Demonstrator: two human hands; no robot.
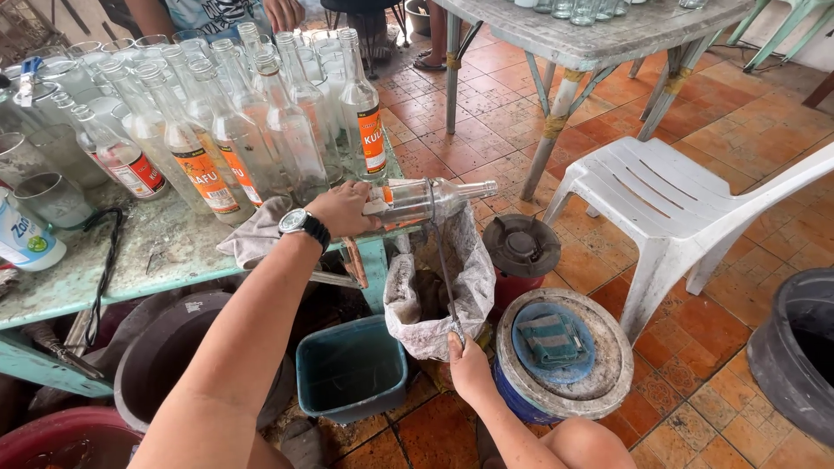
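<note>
Over a grey sack [417, 300], clear glass bottle [423, 200] lying horizontal, neck pointing right. Left hand [343, 208] wrapped around its base; right hand [469, 365] pinching a thin rod [445, 274] rising toward it.

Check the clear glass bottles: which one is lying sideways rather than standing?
The bottle in the left hand, held level over the grey sack with its neck pointing right. The other bottles stand upright on the green table.

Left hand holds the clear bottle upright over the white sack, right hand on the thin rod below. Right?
Not quite. In the head view the left hand holds the clear bottle lying on its side, neck pointing right, over the white sack. The right hand does grip the thin rod.
</note>
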